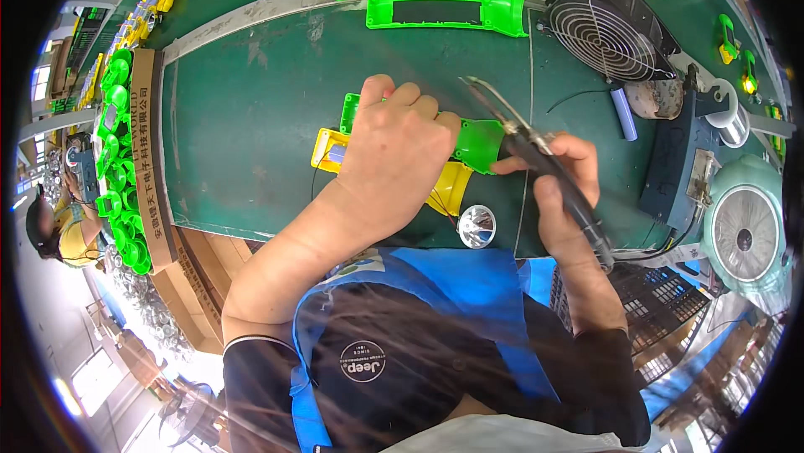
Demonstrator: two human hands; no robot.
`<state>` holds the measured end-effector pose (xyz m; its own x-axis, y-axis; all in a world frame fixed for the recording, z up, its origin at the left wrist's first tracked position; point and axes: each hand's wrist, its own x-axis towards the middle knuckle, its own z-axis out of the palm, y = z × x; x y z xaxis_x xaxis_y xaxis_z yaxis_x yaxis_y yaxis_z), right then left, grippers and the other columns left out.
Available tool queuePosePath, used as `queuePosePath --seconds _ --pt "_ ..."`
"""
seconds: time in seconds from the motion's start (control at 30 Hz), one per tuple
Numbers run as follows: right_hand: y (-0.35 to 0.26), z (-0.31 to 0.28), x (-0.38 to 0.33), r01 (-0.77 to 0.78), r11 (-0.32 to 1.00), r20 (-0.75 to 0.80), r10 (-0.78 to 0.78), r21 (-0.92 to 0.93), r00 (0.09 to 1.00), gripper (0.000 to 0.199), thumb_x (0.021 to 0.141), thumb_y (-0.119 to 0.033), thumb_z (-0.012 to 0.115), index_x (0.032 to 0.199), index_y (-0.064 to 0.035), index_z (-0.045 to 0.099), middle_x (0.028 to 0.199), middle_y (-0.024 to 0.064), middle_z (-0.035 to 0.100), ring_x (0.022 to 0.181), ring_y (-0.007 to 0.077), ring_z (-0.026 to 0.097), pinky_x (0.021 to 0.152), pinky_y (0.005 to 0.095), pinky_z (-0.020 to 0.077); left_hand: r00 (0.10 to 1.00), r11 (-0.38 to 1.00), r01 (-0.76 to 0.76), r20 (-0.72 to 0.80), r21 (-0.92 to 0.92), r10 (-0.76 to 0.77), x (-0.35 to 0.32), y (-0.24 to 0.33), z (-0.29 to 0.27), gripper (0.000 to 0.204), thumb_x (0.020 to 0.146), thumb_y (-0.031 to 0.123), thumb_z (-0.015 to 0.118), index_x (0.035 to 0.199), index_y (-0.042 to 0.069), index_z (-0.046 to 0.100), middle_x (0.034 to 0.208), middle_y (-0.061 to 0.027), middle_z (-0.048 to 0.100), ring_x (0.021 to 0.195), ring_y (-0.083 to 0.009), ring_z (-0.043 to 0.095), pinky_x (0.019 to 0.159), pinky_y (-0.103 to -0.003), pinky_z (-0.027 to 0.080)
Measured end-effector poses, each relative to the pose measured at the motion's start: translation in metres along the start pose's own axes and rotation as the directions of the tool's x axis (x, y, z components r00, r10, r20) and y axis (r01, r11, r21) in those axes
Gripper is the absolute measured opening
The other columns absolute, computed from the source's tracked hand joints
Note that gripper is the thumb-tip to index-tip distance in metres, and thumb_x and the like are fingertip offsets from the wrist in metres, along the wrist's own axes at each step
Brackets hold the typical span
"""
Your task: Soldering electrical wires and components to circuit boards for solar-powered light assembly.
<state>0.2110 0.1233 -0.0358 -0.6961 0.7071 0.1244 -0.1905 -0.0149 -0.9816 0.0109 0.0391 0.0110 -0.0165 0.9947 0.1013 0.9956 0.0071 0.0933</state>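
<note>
My left hand (398, 147) is closed with its fingers curled over a green plastic shell (480, 143), hiding most of it. Beneath that shell lies a yellow plastic shell (453, 187) with a bluish cell (337, 153) at its left end. A shiny round reflector (477, 225) rests at the lower right of the yellow shell, near a thin wire. Gripped in my right hand (569, 164) is a soldering iron (578, 208) with a black handle, its metal end pointing up and left above the table. My right fingertips reach close to the green shell's right end.
Two green frames (447, 14) lie at the table's far side. To the right stand a black fan (601, 34), a loose blue cell (624, 115), a dark control box (674, 168) and a pale green round fan (744, 231). A cardboard box (149, 160) of green parts borders the left.
</note>
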Motion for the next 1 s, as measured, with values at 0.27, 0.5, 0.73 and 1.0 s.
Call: queuePosePath --seconds 0.27,0.5,0.73,1.0 --pt "0.007 -0.007 -0.003 0.01 0.999 -0.197 -0.016 -0.031 0.98 0.044 0.095 -0.037 0.057 0.112 -0.001 0.04 0.086 0.014 0.062 0.08 0.0231 0.065 0.083 0.038 0.0495 0.999 0.999 -0.035 0.034 -0.038 0.037 -0.006 -0.011 -0.005 0.001 0.077 0.012 0.066 0.077 0.012 0.064 0.074 -0.0027 0.057 0.077 -0.0222 0.058 0.084 -0.039 0.04" --pt "0.015 -0.014 -0.009 0.073 0.997 -0.224 -0.075 -0.016 0.972 0.04 0.097 -0.035 0.055 0.113 -0.0017 0.039 0.088 0.0152 0.059 0.076 0.0242 0.065 0.083 0.0422 0.0515 0.933 0.933 0.359 0.003 0.023 -0.36 -0.074 -0.039 -0.049 0.063 0.073 0.042 0.076 0.119 0.005 0.052 0.069 -0.0055 0.059 0.067 -0.0251 0.059 0.07 -0.038 0.04" --pt "0.01 -0.01 -0.003 0.072 0.997 -0.245 -0.067 0.013 0.967 0.036 0.098 -0.031 0.053 0.114 -0.0016 0.04 0.09 0.0141 0.058 0.074 0.0239 0.063 0.081 0.0395 0.0513 0.868 0.743 0.383 -0.06 -0.55 -0.492 -0.139 -0.02 -0.018 0.039 0.075 0.002 0.07 0.11 0.008 0.056 0.072 -0.0005 0.061 0.063 -0.0176 0.06 0.07 -0.032 0.042" --pt "-0.001 -0.008 -0.006 0.02 0.993 -0.194 0.002 0.114 0.981 0.03 0.095 -0.025 0.059 0.11 -0.0019 0.048 0.09 0.0107 0.059 0.084 0.0188 0.059 0.079 0.0345 0.0495 0.969 0.757 -0.022 -0.2 -0.654 -0.145 -0.096 -0.046 -0.032 0.013 0.075 0.0 0.071 0.086 0.007 0.069 0.086 -0.0065 0.062 0.079 -0.0232 0.057 0.075 -0.033 0.042"
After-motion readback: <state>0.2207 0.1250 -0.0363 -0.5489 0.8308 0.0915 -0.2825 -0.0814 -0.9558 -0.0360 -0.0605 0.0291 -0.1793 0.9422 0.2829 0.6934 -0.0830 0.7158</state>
